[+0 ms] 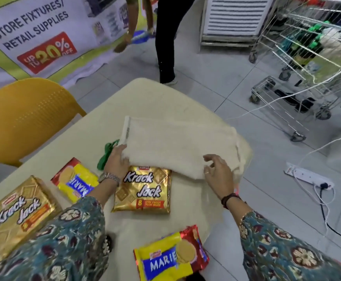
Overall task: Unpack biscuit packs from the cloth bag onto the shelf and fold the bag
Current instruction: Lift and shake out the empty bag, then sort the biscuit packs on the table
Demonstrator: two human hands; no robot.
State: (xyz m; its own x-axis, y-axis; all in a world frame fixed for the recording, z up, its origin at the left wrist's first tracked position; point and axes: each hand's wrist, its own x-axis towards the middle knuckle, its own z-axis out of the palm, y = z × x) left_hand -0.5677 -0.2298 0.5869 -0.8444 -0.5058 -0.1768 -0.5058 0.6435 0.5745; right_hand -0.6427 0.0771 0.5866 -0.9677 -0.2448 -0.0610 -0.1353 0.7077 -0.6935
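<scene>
Two forearms enter from the bottom of the frame, both in loose teal-green sleeves printed with cream flower rosettes and dark maroon motifs; the left sleeve fills the lower left, the right sleeve the lower right, and both end short of the wrist. The left hand, at centre left, has a silver metal link-band watch on its wrist. The right hand, at centre right, wears a thin pale ring on one finger and a dark beaded bracelet with reddish thread at the wrist. Nails are short and unpainted as far as can be seen.
</scene>
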